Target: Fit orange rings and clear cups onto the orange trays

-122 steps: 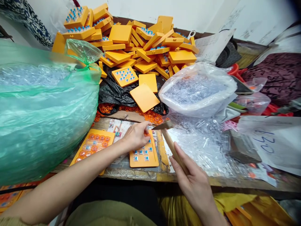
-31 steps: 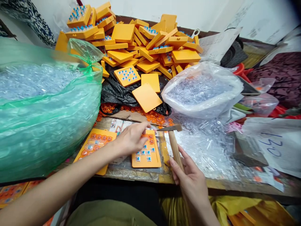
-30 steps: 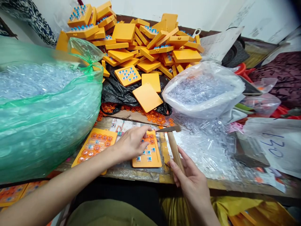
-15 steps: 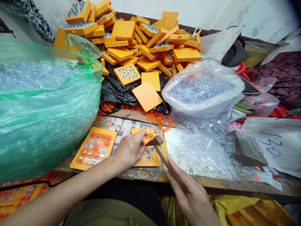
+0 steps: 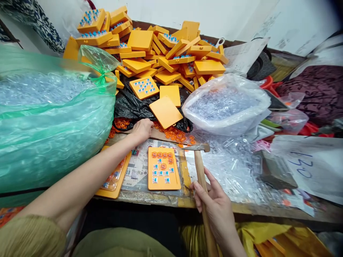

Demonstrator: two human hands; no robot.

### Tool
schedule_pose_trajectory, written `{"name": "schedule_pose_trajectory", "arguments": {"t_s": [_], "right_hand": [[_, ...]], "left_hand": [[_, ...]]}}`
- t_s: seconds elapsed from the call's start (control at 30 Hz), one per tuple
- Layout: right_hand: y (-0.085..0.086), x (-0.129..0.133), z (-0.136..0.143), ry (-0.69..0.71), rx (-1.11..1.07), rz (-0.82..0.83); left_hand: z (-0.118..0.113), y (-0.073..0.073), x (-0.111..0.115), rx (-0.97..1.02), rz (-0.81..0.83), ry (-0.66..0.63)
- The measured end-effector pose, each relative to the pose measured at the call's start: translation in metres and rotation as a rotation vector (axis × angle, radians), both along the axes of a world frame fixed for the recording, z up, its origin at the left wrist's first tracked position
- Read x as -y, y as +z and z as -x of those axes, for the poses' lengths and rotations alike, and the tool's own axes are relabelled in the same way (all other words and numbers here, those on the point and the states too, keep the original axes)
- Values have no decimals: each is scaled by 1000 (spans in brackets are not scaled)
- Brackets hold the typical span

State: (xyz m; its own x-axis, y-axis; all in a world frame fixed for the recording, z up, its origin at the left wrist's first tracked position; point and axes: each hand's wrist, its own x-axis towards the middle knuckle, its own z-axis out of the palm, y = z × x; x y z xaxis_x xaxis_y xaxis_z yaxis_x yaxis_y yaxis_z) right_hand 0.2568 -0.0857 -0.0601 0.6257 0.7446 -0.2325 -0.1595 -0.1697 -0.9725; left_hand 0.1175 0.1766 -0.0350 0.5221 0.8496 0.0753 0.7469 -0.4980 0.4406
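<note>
My right hand (image 5: pixel 214 203) is wrapped round the wooden handle of a hammer (image 5: pixel 200 167); its metal head is raised over the bench, to the right of a yellow panel (image 5: pixel 164 184). That panel lies flat, with orange round caps (image 5: pixel 163 166) on some of its small blue-topped switches (image 5: pixel 160 173) and others bare. My left hand (image 5: pixel 143 130) reaches to the loose orange rings (image 5: pixel 171 135) at the back of the bench. Its fingers are curled down among them, and what they pinch is hidden. Under my left forearm lies a second yellow panel (image 5: pixel 118 182) with clear and orange caps.
A green bag (image 5: pixel 53 142) of clear plastic parts bulges at the left. Yellow panels (image 5: pixel 140 40) are heaped at the back on black plastic (image 5: pixel 131 105). A white bag (image 5: pixel 227 125) of clear parts stands right, with loose clear pieces (image 5: pixel 235 167) before it.
My left hand has left the middle panel and moved up to the loose orange rings. My right hand has drawn the hammer off the panel to the right and turned it more upright.
</note>
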Motion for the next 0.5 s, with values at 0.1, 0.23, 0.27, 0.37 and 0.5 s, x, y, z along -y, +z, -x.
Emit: {"name": "schedule_pose_trajectory", "arguments": {"t_s": [0.1, 0.23, 0.27, 0.37, 0.5], "right_hand": [[-2, 2, 0, 2, 2, -5], [-3, 2, 1, 9, 5, -4], [-3, 2, 1, 9, 8, -5], [-2, 1, 1, 18, 15, 1], [-1, 7, 4, 17, 59, 24]], "left_hand": [[-2, -1, 0, 2, 49, -3], [1, -1, 5, 13, 89, -88], [1, -2, 6, 11, 81, -101], [1, 1, 16, 8, 40, -127], [15, 13, 56, 65, -1, -180]]}}
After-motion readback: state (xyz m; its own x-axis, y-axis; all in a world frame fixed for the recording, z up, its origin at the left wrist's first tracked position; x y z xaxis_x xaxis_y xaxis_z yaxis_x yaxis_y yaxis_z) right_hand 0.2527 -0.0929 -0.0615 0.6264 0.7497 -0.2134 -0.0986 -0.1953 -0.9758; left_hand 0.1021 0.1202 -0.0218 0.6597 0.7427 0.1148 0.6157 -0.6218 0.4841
